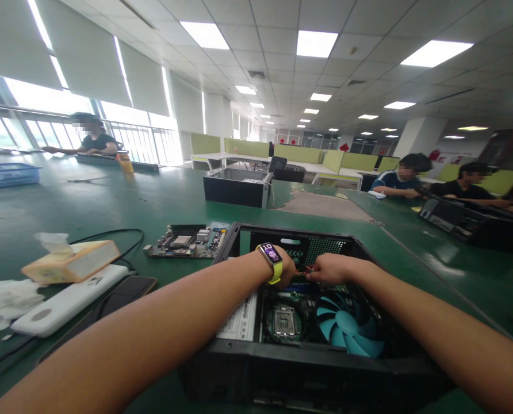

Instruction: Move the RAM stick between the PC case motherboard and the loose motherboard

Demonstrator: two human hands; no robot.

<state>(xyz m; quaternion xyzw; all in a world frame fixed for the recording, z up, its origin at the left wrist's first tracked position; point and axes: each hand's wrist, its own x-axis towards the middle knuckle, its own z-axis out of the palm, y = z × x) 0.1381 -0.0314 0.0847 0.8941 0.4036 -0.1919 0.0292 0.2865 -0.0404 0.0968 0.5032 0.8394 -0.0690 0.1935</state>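
Observation:
An open black computer case (239, 368) lies on the green table in front of me. Inside it I see a motherboard with a bare CPU socket (284, 322) and a blue cooling fan (347, 328). Both my arms reach into the case. My left hand (287, 270), with a yellow-strapped smartwatch (271, 259) on the wrist, curls down near the far wall. My right hand (328, 268) is closed beside it. The two hands meet over thin reddish wires (305, 270); the fingertips are hidden.
A loose motherboard (187, 240) lies left of the case. Further left are a tissue box (71, 261), a white power bank (67, 299), a dark phone (127, 290) and cables. Another open case (237, 188) stands further back. Other people sit at the far left and far right.

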